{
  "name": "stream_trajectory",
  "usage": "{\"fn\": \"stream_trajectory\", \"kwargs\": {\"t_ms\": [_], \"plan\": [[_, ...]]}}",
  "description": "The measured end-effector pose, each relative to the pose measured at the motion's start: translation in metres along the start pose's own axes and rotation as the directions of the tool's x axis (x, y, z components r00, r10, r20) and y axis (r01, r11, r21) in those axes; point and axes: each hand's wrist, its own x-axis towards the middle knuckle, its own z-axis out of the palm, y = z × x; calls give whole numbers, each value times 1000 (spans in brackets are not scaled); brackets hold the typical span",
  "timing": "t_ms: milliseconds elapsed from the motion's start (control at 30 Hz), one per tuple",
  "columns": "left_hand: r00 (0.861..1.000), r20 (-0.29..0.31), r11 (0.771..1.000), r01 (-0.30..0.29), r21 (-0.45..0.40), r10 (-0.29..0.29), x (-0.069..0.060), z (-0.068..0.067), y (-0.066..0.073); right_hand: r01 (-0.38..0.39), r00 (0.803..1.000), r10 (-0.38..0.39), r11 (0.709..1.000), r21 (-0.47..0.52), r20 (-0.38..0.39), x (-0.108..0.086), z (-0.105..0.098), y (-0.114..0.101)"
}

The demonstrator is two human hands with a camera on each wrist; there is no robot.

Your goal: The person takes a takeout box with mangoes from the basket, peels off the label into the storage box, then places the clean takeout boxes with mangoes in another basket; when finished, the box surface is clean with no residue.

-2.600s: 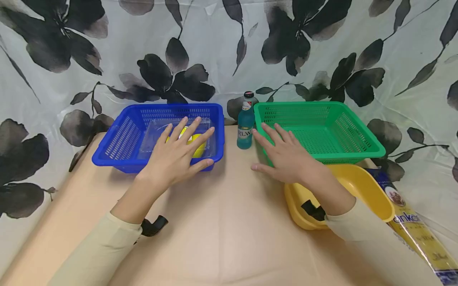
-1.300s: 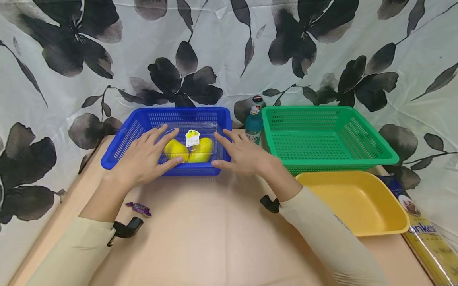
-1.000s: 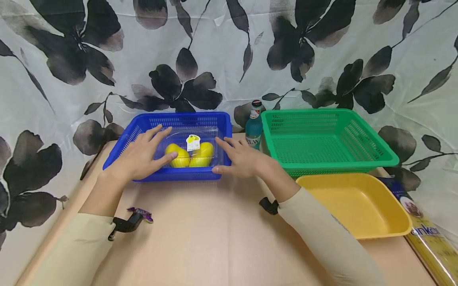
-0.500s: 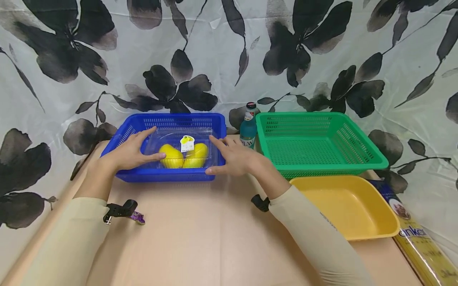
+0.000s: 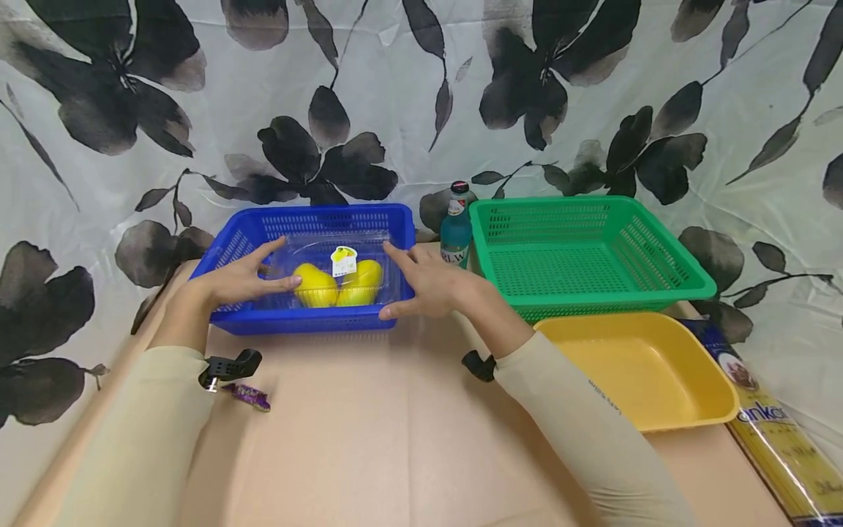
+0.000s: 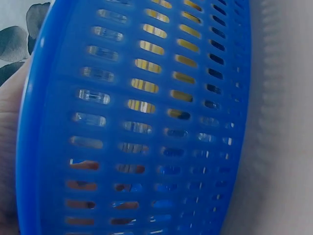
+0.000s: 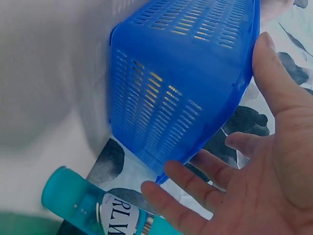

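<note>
The left hand (image 5: 233, 282) reaches over the left rim of the blue basket (image 5: 306, 322), thumb and index finger spread at the left end of a clear plastic box (image 5: 383, 252). Two yellow fruits (image 5: 361, 282) sit in this box under a white label. Its other fingers are largely hidden; the left wrist view shows parts of them through the slots of the basket wall (image 6: 54, 122). At the basket's right rim the right hand (image 5: 431, 285) is spread, thumb (image 7: 269, 68) against the rim in the right wrist view, the other fingers loose and holding nothing.
A blue-green bottle (image 5: 456, 234) stands upright between the blue basket and a green basket (image 5: 596, 300). In front of the green one is a yellow tray (image 5: 639, 373), with a long yellow packet (image 5: 777, 439) at its right. A purple-wrapped candy (image 5: 249, 396) lies near the left sleeve.
Both hands have come to the blue basket's sides, the right from beside the green basket. The left has moved left off the fruits and down inside the basket. The box stays in it.
</note>
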Motion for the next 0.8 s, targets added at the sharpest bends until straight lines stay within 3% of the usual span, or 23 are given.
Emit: {"fn": "stream_trajectory", "kwargs": {"t_ms": [267, 533, 800], "plan": [[1000, -17, 999, 8, -37, -9, -2, -3, -4, 76, 997, -76, 997, 4, 6, -2, 1, -6], [989, -147, 1000, -7, -9, 6, -5, -11, 5, 33, 999, -33, 999, -24, 9, -3, 3, -7], [991, -136, 1000, -12, 11, 14, -13, -14, 12, 10, 1000, -10, 1000, -16, -1, -6, 7, -7]]}}
